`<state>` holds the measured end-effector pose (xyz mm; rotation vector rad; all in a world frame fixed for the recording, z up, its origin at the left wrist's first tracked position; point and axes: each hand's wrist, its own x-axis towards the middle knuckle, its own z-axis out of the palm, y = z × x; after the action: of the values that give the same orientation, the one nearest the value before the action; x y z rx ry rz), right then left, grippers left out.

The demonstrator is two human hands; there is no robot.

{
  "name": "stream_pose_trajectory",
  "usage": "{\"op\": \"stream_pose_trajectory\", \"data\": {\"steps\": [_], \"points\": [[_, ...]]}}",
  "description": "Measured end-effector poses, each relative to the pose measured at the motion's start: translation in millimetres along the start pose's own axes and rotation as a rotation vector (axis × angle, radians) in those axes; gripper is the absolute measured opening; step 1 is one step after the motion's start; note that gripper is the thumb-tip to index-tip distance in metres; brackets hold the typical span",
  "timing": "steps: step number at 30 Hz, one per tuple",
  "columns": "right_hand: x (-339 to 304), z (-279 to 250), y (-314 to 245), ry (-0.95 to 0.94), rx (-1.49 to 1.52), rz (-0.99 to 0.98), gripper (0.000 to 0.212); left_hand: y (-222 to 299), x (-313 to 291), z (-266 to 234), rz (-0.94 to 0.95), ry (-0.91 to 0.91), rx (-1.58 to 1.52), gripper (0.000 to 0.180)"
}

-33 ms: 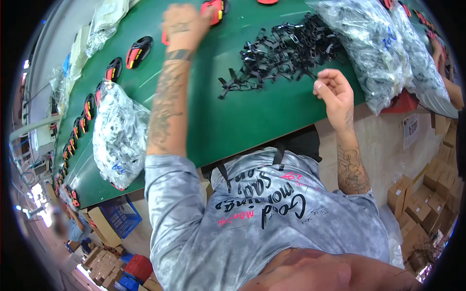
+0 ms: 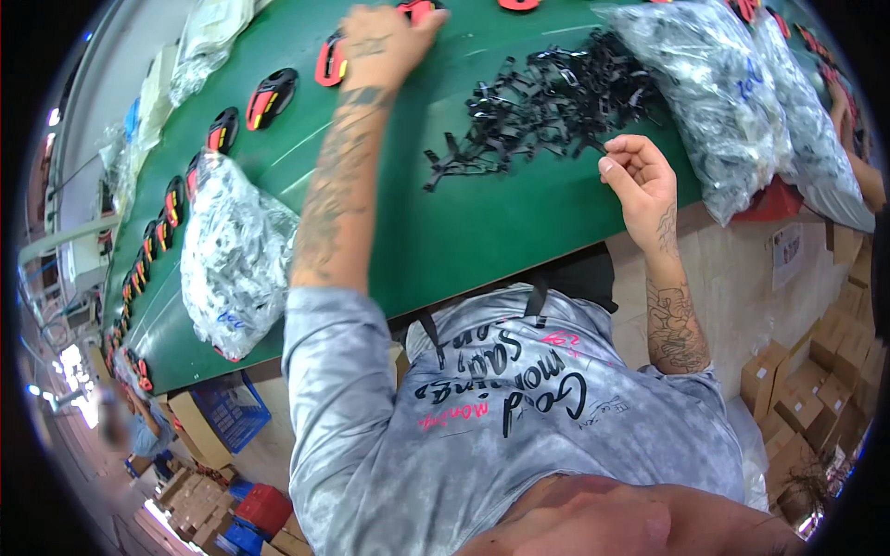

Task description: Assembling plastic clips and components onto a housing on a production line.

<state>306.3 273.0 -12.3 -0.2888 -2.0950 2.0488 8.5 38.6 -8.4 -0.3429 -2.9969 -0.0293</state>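
My left hand [image 2: 382, 44] reaches to the far side of the green table [image 2: 445, 250], back towards me. Its thumb is stretched away from the fingers, beside a red-and-black oval piece [image 2: 419, 11]; its fingertips are hidden. Partly behind the wrist lies another red-and-black piece [image 2: 330, 61]. Near the right end of a heap of black clip-like parts [image 2: 547, 102], my right hand [image 2: 642, 183] hovers with loosely curled fingers. A gap shows between thumb and forefinger, and the tip of one black part points into it. I see nothing held in either hand.
Red-and-black pieces [image 2: 271, 98] form a curved row along the left. A filled clear bag [image 2: 232, 259] sits at the left edge, larger filled bags [image 2: 732, 102] at the right. Another person's arm [image 2: 862, 167] shows at far right. Cardboard boxes [image 2: 807, 389] stand below.
My left hand has moved right along the far side, uncovering more of the red-and-black piece by its wrist. My right hand has barely moved. The view has shifted slightly.
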Motion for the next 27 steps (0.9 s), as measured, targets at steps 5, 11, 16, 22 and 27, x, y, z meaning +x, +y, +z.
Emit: {"op": "stream_pose_trajectory", "data": {"steps": [5,11,16,22,27], "points": [[60,56,-48,-0.216,-0.513,-0.331,0.019,-8,5,24,-0.122,0.211,-0.323,0.058],[139,95,-26,-0.484,-1.048,-0.438,0.032,-39,-121,-67,0.043,-0.156,-1.567,0.080],[157,120,-32,-0.601,-1.127,-0.224,0.027,-68,-278,-71,-0.103,-0.427,-1.883,0.092],[176,107,-31,-0.660,-0.668,0.054,0.025,-58,-334,-43,-0.174,-0.526,-2.090,0.089],[163,111,-48,-0.691,-0.965,-0.033,0.027,-28,-303,-16,0.136,-0.546,-1.864,0.074]]}}
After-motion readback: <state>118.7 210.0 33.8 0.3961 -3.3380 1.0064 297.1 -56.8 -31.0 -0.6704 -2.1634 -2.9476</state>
